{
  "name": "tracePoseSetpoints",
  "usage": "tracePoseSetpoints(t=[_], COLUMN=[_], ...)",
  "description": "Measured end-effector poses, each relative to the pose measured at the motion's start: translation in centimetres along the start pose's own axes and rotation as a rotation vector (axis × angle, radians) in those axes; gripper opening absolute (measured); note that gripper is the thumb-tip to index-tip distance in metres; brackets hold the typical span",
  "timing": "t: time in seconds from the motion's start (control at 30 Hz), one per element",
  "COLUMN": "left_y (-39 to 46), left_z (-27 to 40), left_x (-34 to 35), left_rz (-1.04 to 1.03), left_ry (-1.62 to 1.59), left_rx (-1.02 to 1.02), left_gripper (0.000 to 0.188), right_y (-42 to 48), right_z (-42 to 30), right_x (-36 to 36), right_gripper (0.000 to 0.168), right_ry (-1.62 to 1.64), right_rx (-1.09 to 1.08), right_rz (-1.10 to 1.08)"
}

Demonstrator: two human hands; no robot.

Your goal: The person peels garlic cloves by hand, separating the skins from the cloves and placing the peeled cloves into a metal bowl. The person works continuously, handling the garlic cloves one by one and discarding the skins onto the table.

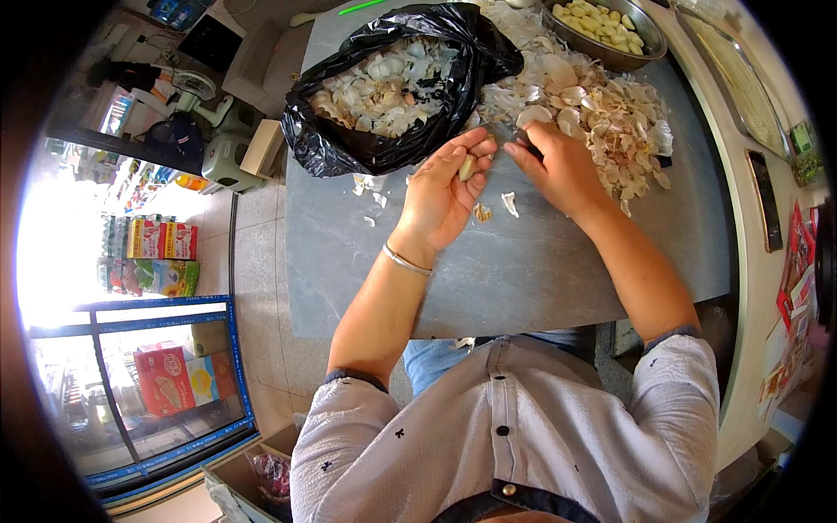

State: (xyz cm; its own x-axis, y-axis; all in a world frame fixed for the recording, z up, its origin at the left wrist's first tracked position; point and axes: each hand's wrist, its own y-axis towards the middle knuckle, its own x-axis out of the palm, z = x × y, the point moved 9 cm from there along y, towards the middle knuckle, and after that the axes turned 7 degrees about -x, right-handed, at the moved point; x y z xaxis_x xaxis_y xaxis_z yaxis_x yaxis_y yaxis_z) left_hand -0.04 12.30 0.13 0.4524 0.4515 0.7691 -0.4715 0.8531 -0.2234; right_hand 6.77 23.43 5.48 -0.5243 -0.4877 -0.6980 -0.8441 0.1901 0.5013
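Observation:
My left hand [435,189], palm up and with a metal bangle [407,260] on its wrist, holds a pale garlic clove [467,168] against its fingers. My right hand [563,167] grips the dark handle of a small knife [531,145]. Its blade points towards the left fingertips and is partly hidden. Past my left hand, a black plastic bag [310,145] gapes, filled with garlic skins [386,85]. Beyond my right hand spreads a heap of loose skins [611,124]. A metal bowl [618,62] of peeled garlic cloves [598,25] stands at the far right.
Scraps of skin [510,204] lie on the grey tabletop [516,281]. Along the right runs a pale ledge [719,170] bearing a phone [765,199] and a metal tray [732,78]. An open box [281,438] sits low at left, near a glass door [176,386] and packaged goods.

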Motion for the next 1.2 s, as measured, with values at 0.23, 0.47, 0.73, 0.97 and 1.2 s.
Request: tracePoseSetpoints(t=[0.23, 0.47, 0.73, 0.97, 1.2], left_y=[-0.6, 0.1, -4.3, -2.4, -1.7], left_z=[0.8, -0.3, 3.4, 2.3, 2.1], left_x=[0.7, -0.3, 4.5, 2.4, 0.9], left_rz=[-0.178, -0.023, 0.159, 0.181, 0.192], left_ry=[0.174, 0.379, 1.131, 0.949, 0.799], left_rx=[0.138, 0.345, 0.834, 0.468, 0.413], left_gripper=[0.04, 0.024, 0.028, 0.027, 0.019], right_y=[0.5, -0.6, -0.7, -0.4, 0.1], right_z=[-3.7, -2.8, -2.0, -1.0, -0.2], right_x=[0.7, 1.6, 1.4, 0.6, 0.0], right_gripper=[0.026, 0.019, 0.013, 0.019, 0.023], right_ry=[0.165, 0.219, 0.325, 0.259, 0.233], right_rx=[-0.15, -0.096, -0.06, -0.029, 0.036], right_rz=[-0.044, -0.026, 0.013, 0.095, 0.065])
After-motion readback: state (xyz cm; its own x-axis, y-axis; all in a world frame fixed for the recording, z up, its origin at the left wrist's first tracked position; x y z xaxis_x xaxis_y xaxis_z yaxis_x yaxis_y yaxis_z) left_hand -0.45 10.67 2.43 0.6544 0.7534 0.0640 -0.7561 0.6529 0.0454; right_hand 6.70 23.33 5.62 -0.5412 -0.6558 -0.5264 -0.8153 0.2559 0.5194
